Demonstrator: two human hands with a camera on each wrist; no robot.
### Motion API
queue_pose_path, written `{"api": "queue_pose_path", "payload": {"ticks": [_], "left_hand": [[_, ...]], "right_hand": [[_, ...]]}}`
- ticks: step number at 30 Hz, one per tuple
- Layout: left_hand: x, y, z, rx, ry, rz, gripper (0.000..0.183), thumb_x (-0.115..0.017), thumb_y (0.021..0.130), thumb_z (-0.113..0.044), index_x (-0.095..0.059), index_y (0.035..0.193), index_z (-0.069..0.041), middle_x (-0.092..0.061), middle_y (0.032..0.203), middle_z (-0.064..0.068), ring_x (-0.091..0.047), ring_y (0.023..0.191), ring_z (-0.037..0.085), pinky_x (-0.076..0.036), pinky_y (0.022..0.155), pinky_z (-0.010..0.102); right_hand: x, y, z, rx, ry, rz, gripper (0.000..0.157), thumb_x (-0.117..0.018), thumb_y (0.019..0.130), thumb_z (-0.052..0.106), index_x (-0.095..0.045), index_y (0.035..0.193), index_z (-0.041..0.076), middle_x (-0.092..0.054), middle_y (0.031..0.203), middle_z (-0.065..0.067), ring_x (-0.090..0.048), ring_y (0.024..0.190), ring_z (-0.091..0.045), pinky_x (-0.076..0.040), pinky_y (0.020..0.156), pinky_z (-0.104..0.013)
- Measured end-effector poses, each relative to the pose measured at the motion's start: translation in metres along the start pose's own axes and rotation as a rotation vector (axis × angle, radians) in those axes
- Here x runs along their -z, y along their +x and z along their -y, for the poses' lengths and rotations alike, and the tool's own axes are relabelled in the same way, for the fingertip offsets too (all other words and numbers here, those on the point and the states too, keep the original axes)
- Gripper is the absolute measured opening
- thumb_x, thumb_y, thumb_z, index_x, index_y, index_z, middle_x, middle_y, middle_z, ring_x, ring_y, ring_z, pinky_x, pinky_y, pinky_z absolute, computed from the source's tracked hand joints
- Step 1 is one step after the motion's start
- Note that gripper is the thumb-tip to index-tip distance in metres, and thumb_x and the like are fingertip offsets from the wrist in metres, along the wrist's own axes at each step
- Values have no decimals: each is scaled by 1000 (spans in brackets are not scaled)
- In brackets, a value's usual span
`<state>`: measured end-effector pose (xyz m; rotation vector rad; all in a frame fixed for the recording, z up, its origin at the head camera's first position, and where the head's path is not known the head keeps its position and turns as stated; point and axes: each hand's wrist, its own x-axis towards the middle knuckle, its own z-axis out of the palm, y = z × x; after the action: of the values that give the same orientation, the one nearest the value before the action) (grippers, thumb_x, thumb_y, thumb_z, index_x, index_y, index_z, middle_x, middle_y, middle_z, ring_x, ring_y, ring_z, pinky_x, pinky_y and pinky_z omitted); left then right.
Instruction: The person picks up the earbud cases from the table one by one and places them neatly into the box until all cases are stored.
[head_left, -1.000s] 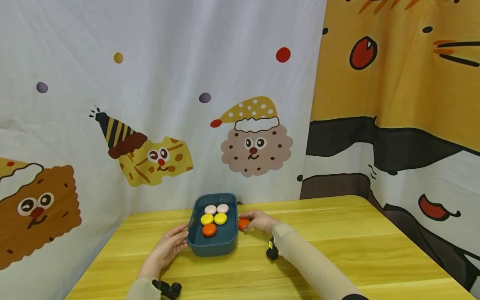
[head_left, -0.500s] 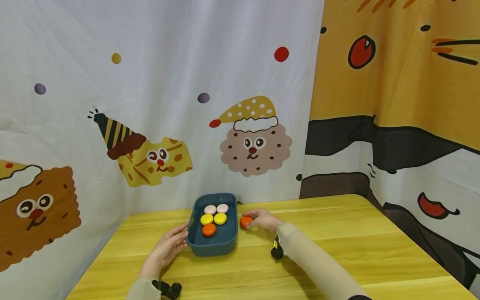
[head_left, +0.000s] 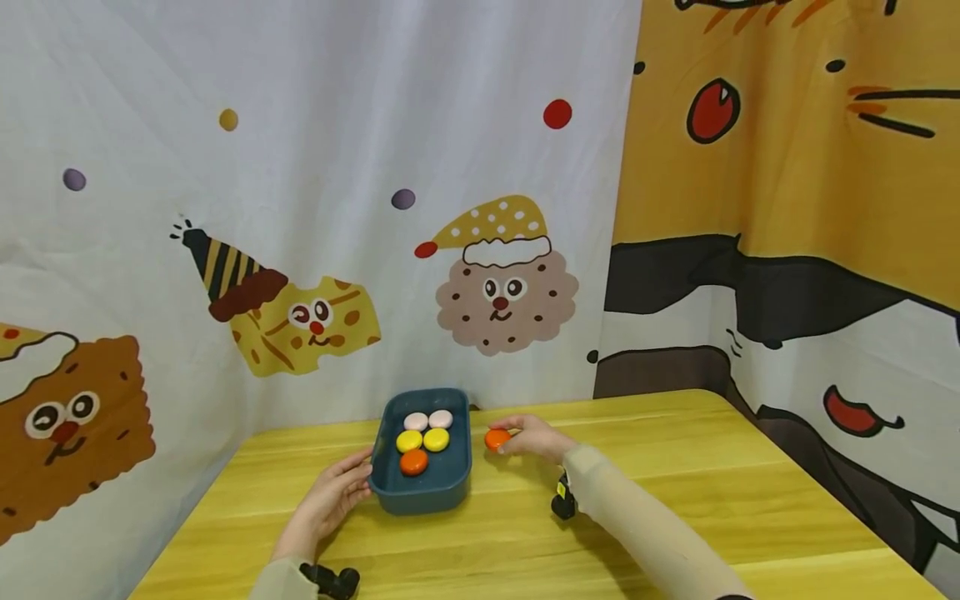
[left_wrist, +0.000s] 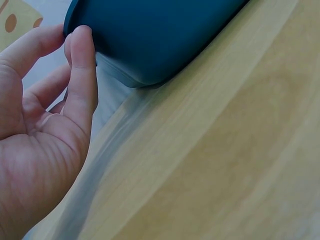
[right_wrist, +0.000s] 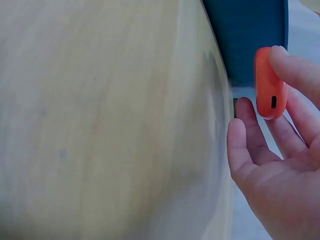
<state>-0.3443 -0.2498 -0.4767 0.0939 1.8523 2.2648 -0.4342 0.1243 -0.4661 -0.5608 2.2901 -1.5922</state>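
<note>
A dark blue-green rectangular box [head_left: 422,502] stands on the table with two pale pink discs [head_left: 440,419], two yellow discs [head_left: 437,440] and an orange disc [head_left: 413,462] inside. At its left side, my left hand [head_left: 327,502] pinches the rim between thumb and fingers. To the right of the box my right hand [head_left: 534,438] holds another orange disc [right_wrist: 270,82] between thumb and fingers. This one is thick and rounded, with a small dark slot in its edge, turned on its side in the right wrist view. Its lower fingers [right_wrist: 237,145] are loosely bent and apart from it.
The wood-grain table [head_left: 675,500] runs up to a white curtain [head_left: 322,125] with printed cartoon snacks behind it. On the right hangs a yellow cartoon curtain [head_left: 780,183]. A small dark thing shows behind the box's right rim, too hidden to tell.
My right hand has moved a little right, away from the box, carrying the orange disc with it. The left hand stays at the rim. The head view has shifted slightly.
</note>
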Motion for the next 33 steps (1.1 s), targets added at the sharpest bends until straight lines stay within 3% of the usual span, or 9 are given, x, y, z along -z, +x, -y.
{"api": "queue_pose_path", "payload": {"ticks": [10,20,33], "left_hand": [[0,-1,2,-3,-4,-14,65,-58,98,-11,-23,151,4,-65,100,5,-63,80,11,-54,75,24],[-1,0,2,5,-23,-1,64,-56,99,-9,-22,151,4,-65,98,4,-63,78,10,-54,74,23],[-1,-1,1,1,2,16,66,-56,99,-12,-20,152,2,-65,98,3,-63,77,9,-54,74,22]], "right_hand": [[8,-9,9,54,14,23,50,-72,83,6,-60,131,6,-56,127,-10,-59,93,-17,-50,84,-34],[13,-21,11,103,46,43,51,-68,85,5,-57,135,5,-54,130,-12,-60,95,-17,-50,88,-38],[26,-22,9,82,58,56,52,-69,86,8,-56,136,8,-55,127,-11,-60,96,-19,-45,94,-51]]}}
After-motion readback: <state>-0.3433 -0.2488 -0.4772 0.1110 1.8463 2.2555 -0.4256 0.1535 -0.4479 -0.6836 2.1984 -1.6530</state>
